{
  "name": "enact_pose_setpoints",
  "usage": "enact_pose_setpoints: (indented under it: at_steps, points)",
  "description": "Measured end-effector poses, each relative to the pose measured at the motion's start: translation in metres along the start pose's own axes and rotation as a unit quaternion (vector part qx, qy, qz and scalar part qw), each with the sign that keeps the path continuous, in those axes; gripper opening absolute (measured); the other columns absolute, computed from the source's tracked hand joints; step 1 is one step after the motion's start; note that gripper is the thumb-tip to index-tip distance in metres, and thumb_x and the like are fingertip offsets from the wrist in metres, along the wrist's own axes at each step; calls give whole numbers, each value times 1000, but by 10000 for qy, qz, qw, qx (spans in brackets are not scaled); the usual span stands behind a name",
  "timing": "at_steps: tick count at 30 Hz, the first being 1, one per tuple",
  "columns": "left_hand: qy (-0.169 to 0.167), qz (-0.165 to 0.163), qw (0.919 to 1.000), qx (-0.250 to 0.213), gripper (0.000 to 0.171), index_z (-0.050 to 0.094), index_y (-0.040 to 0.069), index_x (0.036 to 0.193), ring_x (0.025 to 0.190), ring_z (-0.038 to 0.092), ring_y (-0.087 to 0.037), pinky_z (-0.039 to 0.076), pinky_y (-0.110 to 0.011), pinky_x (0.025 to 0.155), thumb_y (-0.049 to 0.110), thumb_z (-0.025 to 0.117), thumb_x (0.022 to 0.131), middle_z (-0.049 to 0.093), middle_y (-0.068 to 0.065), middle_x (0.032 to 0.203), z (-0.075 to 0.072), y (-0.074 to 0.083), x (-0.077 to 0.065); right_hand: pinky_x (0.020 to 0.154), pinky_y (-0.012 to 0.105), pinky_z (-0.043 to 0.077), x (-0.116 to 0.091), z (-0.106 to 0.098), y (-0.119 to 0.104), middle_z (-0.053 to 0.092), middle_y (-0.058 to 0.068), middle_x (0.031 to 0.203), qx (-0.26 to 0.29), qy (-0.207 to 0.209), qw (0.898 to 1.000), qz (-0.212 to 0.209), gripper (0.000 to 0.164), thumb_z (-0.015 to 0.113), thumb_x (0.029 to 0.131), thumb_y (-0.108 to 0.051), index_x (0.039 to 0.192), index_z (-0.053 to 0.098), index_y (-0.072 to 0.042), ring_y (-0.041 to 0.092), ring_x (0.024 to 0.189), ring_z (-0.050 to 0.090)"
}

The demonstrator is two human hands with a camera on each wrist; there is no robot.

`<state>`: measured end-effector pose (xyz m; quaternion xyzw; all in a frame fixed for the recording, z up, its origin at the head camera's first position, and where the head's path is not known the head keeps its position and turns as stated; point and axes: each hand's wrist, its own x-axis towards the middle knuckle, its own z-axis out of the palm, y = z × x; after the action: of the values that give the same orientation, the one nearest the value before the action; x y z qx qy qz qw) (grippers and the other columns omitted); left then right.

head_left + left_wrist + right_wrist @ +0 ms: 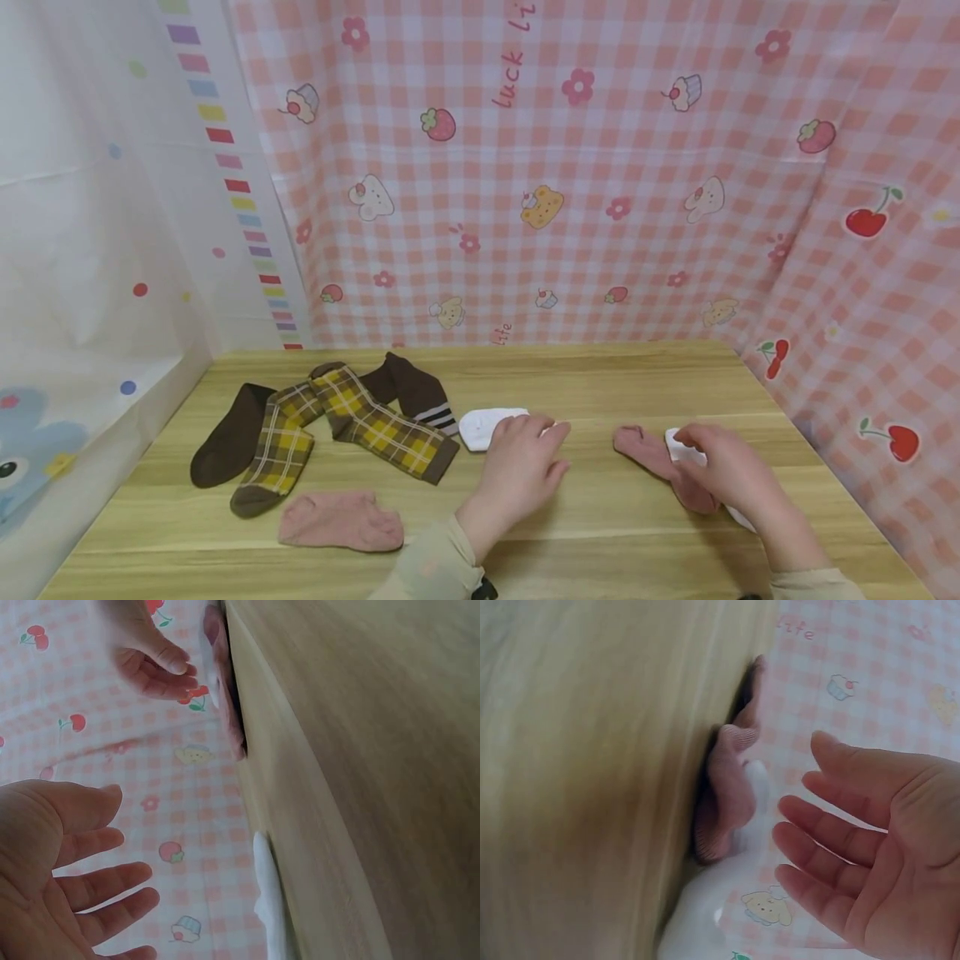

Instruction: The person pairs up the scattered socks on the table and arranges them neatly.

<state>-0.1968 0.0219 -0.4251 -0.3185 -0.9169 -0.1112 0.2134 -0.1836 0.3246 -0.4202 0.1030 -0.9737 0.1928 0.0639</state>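
Both grips wide: left hand left of crumpled pink knit sock, right hand above it, white fabric sock alongside.

In the head view, the left hand hides one end of a white sock at six o'clock; the right hand partly covers a pink sock at four. The right-wrist view blurs the tabletop at nine o'clock.

White sock, dusty-pink sock
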Motion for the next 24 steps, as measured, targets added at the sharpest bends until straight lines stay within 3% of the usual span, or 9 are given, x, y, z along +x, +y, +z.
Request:
enact_pose_setpoints:
  at_steps: [9, 16, 24]
  points:
    - [-28, -6, 10000, -40, 42, 65, 18, 127, 111, 58, -22, 42, -43, 98, 34, 73, 89, 65, -3, 122, 3, 2, 0, 74, 55, 51, 0, 6, 7, 66, 11, 97, -519, -89, 9985, 178, 23, 79, 80, -13, 99, 69, -5, 35, 90, 63]
    - [12, 70, 10000, -38, 41, 66, 18, 126, 110, 58, -21, 42, -43, 97, 33, 74, 88, 65, -3, 121, 3, 5, 0, 74, 53, 51, 4, 8, 9, 65, 9, 96, -667, -437, 9961, 368, 24, 80, 78, -9, 99, 69, -6, 32, 89, 63]
    - [40, 151, 9998, 77, 42, 66, 19, 125, 110, 58, -21, 42, -42, 97, 38, 74, 88, 65, -2, 120, 2, 10, 1, 70, 48, 51, 9, 10, 10, 62, 6, 90, -690, -618, 9948, 431, 14, 74, 82, -1, 92, 66, -6, 27, 82, 61]
